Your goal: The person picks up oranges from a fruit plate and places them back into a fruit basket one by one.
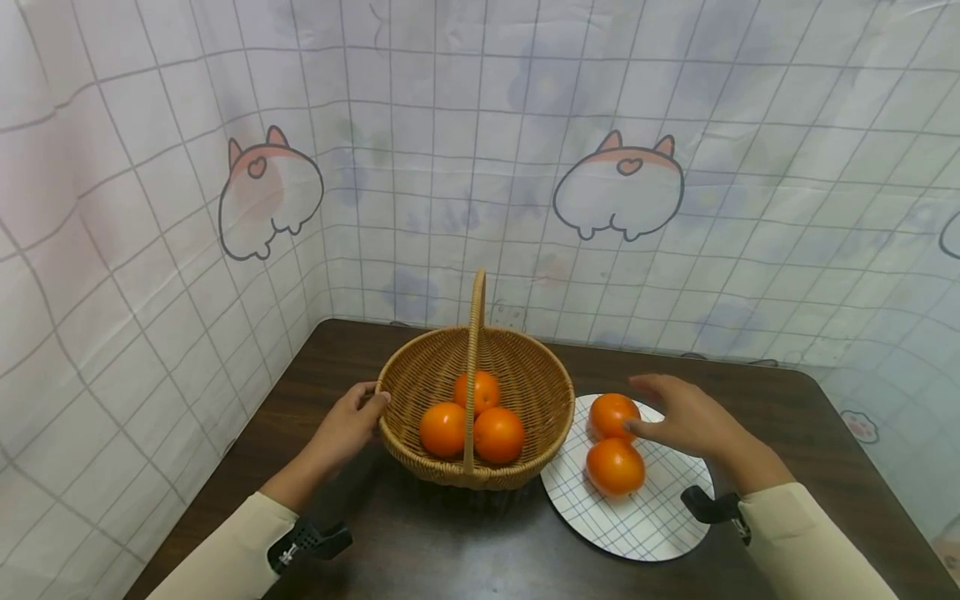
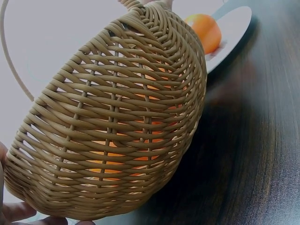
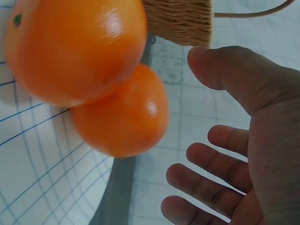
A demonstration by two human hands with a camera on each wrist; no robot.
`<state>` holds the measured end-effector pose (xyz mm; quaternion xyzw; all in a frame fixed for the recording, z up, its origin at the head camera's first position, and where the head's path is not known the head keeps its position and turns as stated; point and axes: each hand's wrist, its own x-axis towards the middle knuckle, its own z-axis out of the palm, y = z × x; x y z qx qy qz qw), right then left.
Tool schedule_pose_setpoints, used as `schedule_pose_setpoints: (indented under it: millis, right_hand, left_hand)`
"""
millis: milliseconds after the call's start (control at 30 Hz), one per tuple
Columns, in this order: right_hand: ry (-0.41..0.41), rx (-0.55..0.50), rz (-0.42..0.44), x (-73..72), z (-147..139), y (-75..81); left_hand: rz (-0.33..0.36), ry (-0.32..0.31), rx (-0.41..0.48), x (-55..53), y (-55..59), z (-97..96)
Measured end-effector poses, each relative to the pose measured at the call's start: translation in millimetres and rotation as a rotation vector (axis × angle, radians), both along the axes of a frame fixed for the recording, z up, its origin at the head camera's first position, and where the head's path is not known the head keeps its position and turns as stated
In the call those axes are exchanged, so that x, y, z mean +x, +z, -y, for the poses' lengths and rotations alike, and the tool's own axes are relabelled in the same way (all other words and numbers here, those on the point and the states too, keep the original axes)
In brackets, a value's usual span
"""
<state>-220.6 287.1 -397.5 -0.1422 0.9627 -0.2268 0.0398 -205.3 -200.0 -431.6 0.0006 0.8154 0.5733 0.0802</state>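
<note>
My left hand (image 1: 349, 427) grips the left rim of a round wicker basket (image 1: 543, 392), thumb over the edge. Three oranges (image 1: 442, 430) lie in it, and in the left wrist view they glow through the weave of its wall (image 2: 112, 103). To the right, two more oranges (image 1: 615, 468) sit together on a white plate (image 1: 667, 533) with blue grid lines. Over the plate's far side hovers my right hand (image 1: 693, 418), fingers spread and apart from the oranges (image 3: 124, 112) in the right wrist view.
The basket's tall arched handle (image 1: 474, 358) stands upright across its middle. Everything rests on a dark brown wooden table (image 1: 480, 542). A white gridded cloth (image 1: 465, 167) with cartoon prints hangs behind and at the sides.
</note>
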Motion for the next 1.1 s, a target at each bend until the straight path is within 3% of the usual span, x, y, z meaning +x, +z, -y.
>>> schedule_pose_setpoints:
  millis: [567,1100]
  right_hand:
    - [-0.022,-0.016,0.029,-7.1,-9,-26.7]
    - [-0.007,-0.068,0.047,-16.1,-2,-36.6]
  left_hand:
    - [0.01,0.01,-0.011,0.0,-0.7,0.2]
    - [0.008,0.004,-0.001,2.6,2.3,-1.6]
